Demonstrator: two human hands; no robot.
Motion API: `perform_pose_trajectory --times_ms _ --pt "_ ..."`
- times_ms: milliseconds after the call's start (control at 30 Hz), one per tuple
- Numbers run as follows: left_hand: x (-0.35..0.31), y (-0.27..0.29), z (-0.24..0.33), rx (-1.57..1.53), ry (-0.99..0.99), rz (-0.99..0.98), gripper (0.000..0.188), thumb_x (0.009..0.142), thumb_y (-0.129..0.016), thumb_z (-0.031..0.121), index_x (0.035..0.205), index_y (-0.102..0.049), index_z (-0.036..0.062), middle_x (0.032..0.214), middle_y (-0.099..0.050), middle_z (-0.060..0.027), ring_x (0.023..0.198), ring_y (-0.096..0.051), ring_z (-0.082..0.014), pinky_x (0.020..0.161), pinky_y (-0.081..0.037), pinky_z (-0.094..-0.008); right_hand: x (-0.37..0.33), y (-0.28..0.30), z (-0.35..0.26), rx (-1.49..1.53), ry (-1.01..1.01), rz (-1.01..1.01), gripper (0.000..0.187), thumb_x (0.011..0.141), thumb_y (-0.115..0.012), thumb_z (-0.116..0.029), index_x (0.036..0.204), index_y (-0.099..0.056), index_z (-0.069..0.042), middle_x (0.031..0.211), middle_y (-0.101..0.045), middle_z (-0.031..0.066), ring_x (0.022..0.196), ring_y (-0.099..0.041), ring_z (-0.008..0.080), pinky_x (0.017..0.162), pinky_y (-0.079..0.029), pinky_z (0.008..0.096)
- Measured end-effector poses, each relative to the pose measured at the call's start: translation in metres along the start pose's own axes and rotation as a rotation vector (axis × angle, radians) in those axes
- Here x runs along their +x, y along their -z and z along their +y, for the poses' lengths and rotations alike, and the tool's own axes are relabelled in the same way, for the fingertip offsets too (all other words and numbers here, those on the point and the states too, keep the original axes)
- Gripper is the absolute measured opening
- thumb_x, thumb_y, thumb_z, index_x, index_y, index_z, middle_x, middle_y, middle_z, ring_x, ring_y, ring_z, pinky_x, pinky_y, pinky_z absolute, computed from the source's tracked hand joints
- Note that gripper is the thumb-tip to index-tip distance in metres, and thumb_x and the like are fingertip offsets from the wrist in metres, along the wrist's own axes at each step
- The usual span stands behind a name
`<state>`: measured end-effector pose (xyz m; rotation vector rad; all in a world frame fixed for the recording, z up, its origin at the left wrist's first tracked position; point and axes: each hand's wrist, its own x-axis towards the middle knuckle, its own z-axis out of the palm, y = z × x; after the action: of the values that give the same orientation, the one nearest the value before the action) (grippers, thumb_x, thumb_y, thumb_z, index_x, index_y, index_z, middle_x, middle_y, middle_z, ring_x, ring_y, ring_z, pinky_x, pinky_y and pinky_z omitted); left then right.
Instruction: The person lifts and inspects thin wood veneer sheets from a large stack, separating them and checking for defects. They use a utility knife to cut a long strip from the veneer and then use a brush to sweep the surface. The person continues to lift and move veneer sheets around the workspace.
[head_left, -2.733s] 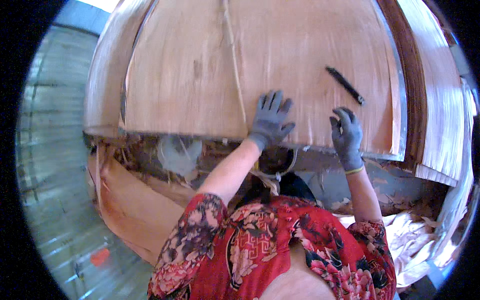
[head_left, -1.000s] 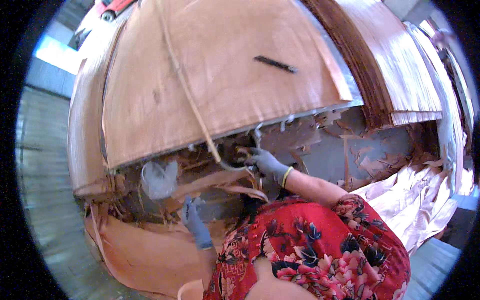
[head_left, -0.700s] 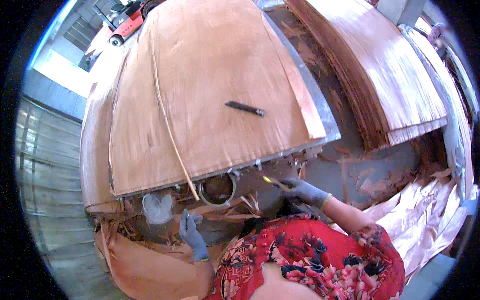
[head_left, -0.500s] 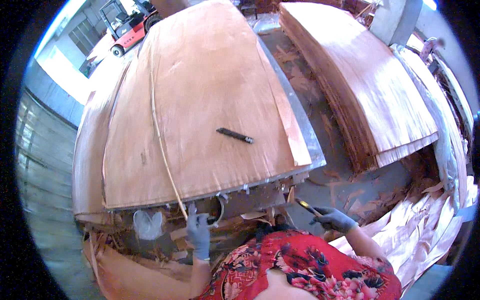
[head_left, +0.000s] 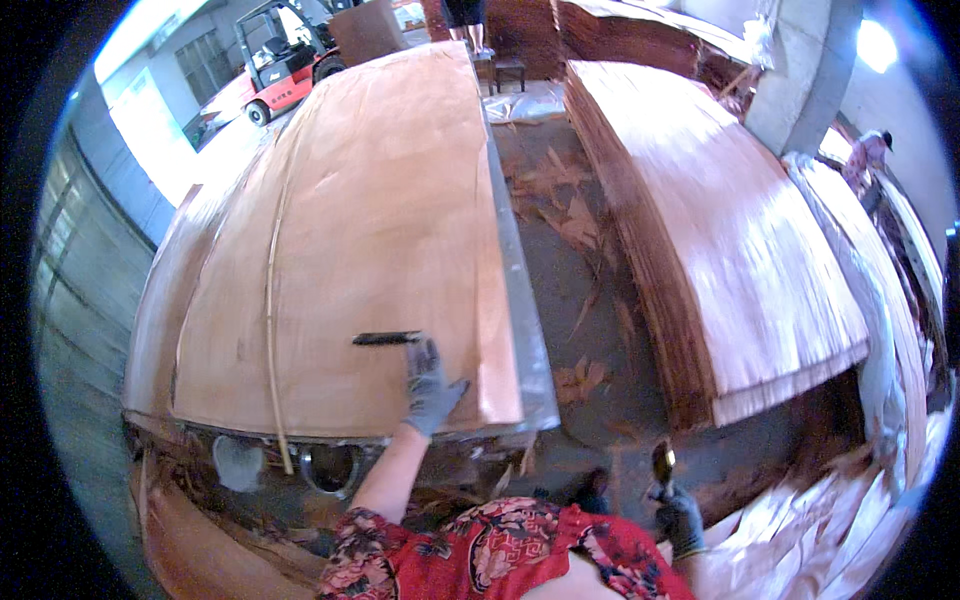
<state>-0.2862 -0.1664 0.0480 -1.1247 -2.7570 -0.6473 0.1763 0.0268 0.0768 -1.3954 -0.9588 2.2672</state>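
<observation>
My left hand (head_left: 432,393), in a grey glove, reaches over the near end of a broad veneer sheet (head_left: 350,240). Its thumb is spread and its fingers stretch forward, fingertips at the right end of a short black bar-shaped tool (head_left: 384,339) lying on the sheet. A long thin wooden strip (head_left: 271,300) runs lengthwise down the sheet to the left, its tip hanging past the near edge. Low on the right, my gloved right hand (head_left: 680,515) is closed around a slim hand tool (head_left: 664,462) with a yellowish, dark-edged end; its exact kind is unclear.
To the right, across a floor strewn with veneer scraps (head_left: 580,220), stands another veneer stack (head_left: 740,240). A pillar (head_left: 805,80), a red forklift (head_left: 280,75) and a stool (head_left: 509,72) are farther off. Another person (head_left: 868,155) stands far right. Loose veneer (head_left: 800,540) lies near right.
My left hand has gone from the strip's near end up onto the sheet, to the black tool, which now lies at a different angle. My right hand has lowered with its tool. The view has shifted.
</observation>
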Motion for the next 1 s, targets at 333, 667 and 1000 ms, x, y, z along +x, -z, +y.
perform_pose_trajectory --times_ms 333,667,1000 --pt "0.016 -0.051 0.008 0.342 0.562 -0.315 0.100 0.069 -0.057 0.054 0.138 -0.006 0.0024 0.141 -0.002 -0.0273 0.129 0.001 -0.0455 0.100 -0.002 -0.0597 0.123 0.038 -0.163 -0.195 0.023 -0.212 0.040 0.081 -0.054 -0.014 0.118 -0.047 -0.001 0.078 -0.061 0.0055 0.046 -0.045 0.0049 0.039 -0.034 0.0191" --pt "0.018 -0.080 0.022 0.517 0.675 -0.278 0.109 0.065 -0.051 0.069 0.139 -0.003 0.0054 0.141 0.002 -0.0266 0.128 0.002 -0.0476 0.097 -0.001 -0.0631 0.291 -0.079 -0.273 -0.293 -0.013 -0.532 0.042 0.082 -0.054 -0.015 0.120 -0.042 -0.003 0.090 -0.061 0.0094 0.039 -0.038 0.0068 0.036 -0.033 0.0213" --pt "0.090 -0.042 0.118 0.245 0.935 -0.327 0.127 0.052 -0.060 0.074 0.137 -0.002 -0.0014 0.138 0.008 -0.0332 0.126 0.014 -0.0503 0.095 0.007 -0.0634 0.384 -0.236 -0.363 -0.625 0.029 -0.825 0.065 0.079 -0.059 -0.025 0.132 -0.029 -0.001 0.096 -0.060 0.0111 0.042 -0.038 0.0039 0.039 -0.032 0.0173"
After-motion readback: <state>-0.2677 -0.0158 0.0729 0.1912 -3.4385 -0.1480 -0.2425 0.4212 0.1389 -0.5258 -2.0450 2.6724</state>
